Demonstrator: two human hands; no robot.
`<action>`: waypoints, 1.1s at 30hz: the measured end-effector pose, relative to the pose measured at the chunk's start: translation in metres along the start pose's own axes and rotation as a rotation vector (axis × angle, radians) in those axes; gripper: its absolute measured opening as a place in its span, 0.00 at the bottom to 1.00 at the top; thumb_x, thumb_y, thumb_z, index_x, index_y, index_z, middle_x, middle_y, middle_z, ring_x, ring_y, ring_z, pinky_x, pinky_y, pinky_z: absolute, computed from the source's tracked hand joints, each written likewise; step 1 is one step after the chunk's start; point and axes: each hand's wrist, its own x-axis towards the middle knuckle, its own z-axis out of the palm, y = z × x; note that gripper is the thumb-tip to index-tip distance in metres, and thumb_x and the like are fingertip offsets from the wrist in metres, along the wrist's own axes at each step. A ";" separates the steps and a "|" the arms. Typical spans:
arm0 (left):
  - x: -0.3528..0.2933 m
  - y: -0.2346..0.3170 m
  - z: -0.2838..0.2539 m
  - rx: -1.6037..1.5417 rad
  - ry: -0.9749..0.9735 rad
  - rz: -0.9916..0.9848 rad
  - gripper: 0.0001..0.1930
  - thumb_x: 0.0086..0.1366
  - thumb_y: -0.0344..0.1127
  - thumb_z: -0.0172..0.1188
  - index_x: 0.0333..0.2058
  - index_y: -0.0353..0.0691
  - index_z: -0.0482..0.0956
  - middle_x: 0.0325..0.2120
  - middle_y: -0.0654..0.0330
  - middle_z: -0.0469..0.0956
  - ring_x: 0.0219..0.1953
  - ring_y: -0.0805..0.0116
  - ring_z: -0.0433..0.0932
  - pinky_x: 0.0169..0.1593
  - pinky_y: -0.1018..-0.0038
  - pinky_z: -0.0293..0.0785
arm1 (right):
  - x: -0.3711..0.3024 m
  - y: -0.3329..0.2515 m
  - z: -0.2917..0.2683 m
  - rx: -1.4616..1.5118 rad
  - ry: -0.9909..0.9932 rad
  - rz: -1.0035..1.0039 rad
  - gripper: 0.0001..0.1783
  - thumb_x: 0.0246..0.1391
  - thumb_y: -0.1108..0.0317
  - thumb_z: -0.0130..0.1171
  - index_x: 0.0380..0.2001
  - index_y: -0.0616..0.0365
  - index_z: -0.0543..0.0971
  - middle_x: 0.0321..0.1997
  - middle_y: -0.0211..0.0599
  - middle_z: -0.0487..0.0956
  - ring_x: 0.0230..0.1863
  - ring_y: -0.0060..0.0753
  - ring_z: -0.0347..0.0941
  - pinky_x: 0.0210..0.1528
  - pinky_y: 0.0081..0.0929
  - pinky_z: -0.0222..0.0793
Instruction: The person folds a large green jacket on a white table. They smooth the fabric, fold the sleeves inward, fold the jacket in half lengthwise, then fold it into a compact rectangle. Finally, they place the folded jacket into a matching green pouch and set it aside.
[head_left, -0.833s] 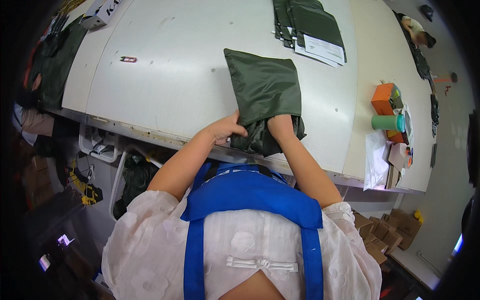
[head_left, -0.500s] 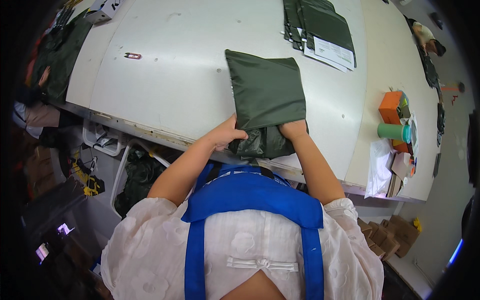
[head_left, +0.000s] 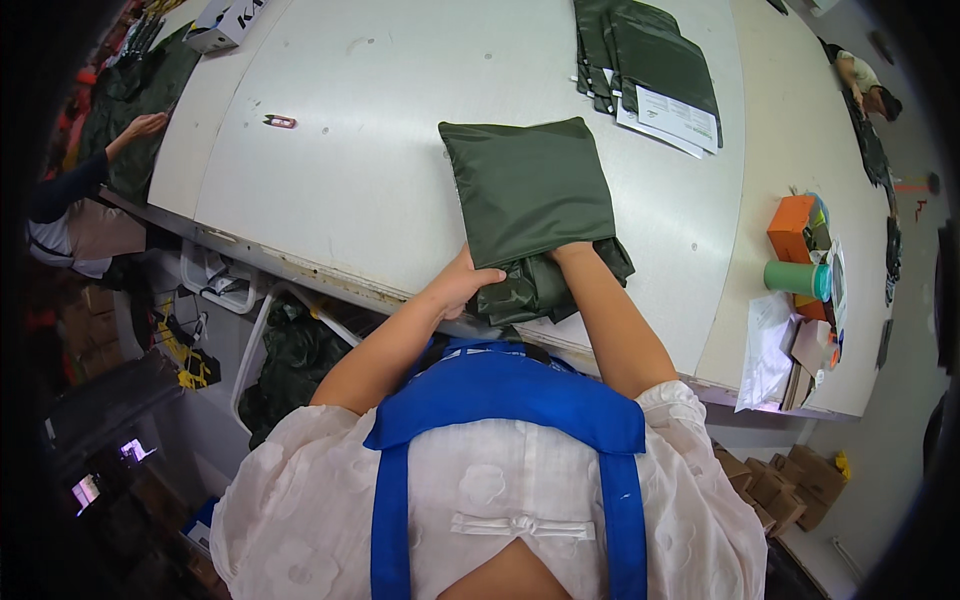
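A dark green fabric pouch (head_left: 530,185) lies near the front edge of the pale table, its flat square part pointing away from me. Crumpled green material (head_left: 525,290) bunches out of its near end. My left hand (head_left: 470,283) grips the pouch's near left corner, thumb on top and the other fingers mostly underneath. At the near right side, my right hand (head_left: 574,254) reaches into the pouch's opening. Only its wrist and the back of the hand show; the fingers are hidden inside the fabric.
Finished-looking green pouches with white printed sheets (head_left: 675,115) are stacked at the far right. An orange box (head_left: 792,228), a green cup (head_left: 795,280) and papers (head_left: 768,335) stand on the right. A small cutter (head_left: 280,121) lies left. Baskets (head_left: 245,375) sit below; a co-worker (head_left: 85,215) works at left.
My right hand has pushed farther into the pouch, and the square part has spread fuller. Crumpled material now bulges out on the right. The co-worker's arm at left has lifted.
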 end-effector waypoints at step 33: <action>-0.016 -0.006 -0.004 -0.018 0.087 -0.029 0.43 0.53 0.34 0.68 0.62 0.32 0.51 0.59 0.48 0.60 0.60 0.56 0.63 0.62 0.66 0.60 | -0.040 0.003 -0.019 0.098 -0.060 0.128 0.31 0.55 0.49 0.49 0.58 0.54 0.68 0.62 0.47 0.66 0.62 0.48 0.60 0.64 0.41 0.51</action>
